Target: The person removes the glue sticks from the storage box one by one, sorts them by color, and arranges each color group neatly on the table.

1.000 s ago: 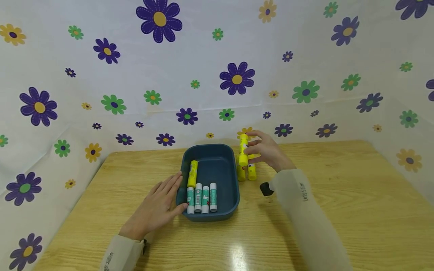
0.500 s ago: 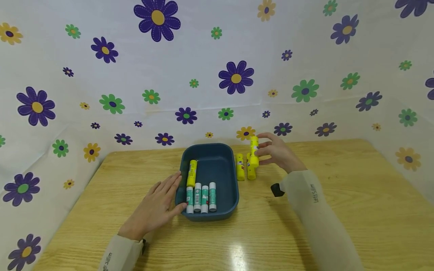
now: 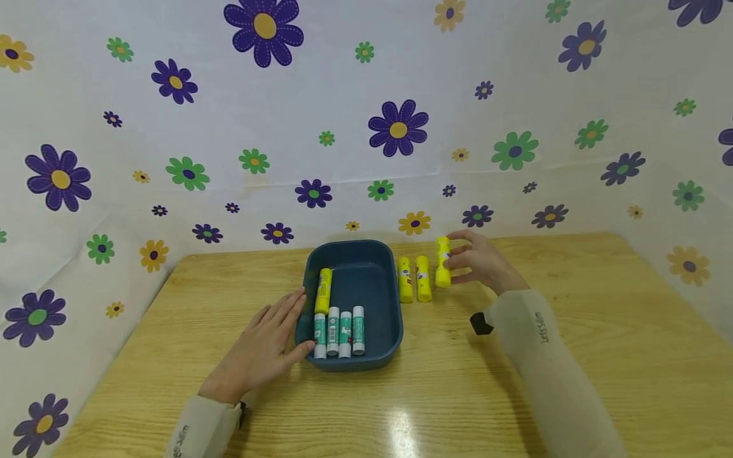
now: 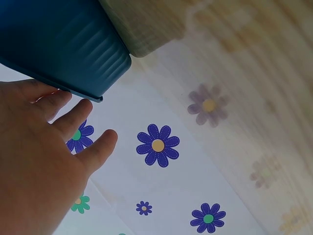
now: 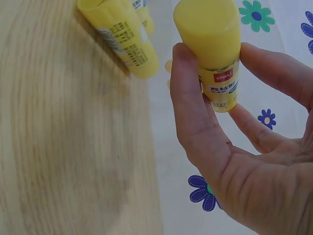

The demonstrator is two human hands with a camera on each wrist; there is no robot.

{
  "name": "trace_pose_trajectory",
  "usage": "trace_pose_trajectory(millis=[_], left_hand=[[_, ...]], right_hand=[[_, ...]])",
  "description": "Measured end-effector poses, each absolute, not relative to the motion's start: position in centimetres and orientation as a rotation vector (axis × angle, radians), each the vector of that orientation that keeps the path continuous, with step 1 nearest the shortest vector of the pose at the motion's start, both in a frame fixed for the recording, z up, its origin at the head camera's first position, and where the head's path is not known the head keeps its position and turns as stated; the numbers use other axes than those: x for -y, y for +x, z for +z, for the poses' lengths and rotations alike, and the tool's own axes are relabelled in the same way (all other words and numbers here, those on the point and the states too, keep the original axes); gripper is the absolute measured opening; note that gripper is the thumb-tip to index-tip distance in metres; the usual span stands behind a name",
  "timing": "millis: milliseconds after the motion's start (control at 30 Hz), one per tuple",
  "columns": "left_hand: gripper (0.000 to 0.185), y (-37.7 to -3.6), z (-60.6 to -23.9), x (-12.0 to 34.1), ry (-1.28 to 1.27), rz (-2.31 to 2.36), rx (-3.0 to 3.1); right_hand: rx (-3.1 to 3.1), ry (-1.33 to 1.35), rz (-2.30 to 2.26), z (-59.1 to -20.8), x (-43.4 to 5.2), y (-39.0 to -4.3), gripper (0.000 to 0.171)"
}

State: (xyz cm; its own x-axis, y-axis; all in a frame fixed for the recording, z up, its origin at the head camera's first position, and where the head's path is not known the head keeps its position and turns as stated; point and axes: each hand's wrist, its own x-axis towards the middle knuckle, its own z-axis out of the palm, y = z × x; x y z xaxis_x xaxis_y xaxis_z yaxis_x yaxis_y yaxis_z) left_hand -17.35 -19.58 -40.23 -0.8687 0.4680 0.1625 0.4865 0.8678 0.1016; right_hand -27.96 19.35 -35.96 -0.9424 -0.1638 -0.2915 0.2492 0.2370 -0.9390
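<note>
Hands at work over a pale wooden worktop (image 3: pixel 515 394), seen from the person's own head, with flowered sheeting (image 3: pixel 343 114) hung behind and at both sides. The right hand (image 3: pixel 483 262) holds a yellow glue stick (image 3: pixel 443 262) — thumb on one side, fingers (image 5: pixel 266 68) curled round the other, so the stick is pinched between them. In the right wrist view the held stick shows its yellow cap and a red label lower on the barrel. It sits just to the right of two more yellow glue sticks (image 3: pixel 414 279), which lie side by side on the worktop, close to the right wall of a dark blue tray (image 3: pixel 378 261); whether the held stick touches the worktop cannot be told.

The left hand (image 3: pixel 260 350) lies flat on the worktop at the tray's left side, its fingers (image 4: pixel 73 120) straight and slightly spread, the fingertips against the tray's near left corner. It grips nothing.

Inside the tray, one yellow stick (image 3: pixel 324 291) lies along the left wall, and four white and teal glue sticks (image 3: pixel 339 331) lie in a row at the near end — all parallel, touching one another. A small black device (image 3: pixel 480 323) shows at the right wrist, at the cuff of a pale sleeve (image 3: pixel 550 369).
</note>
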Motion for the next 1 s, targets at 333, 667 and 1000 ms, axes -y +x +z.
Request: trace_pose_trajectory(millis=[333, 667, 1000], left_hand=[[0.080, -17.3, -40.3, 19.7, -0.749, -0.206, 2.908], [0.079, -17.3, -40.3, 19.5, -0.753, -0.209, 2.906], [0.079, -17.4, -40.4, 19.6, -0.755, -0.209, 2.900]], right_hand=[[-2.179, 0.101, -1.726, -37.2, -19.5, -28.1, 0.072], [-2.156, 0.139, -1.715, -38.4, -19.6, -28.2, 0.072], [-2.171, 0.118, -1.683, -39.2, -19.4, -28.7, 0.071]])
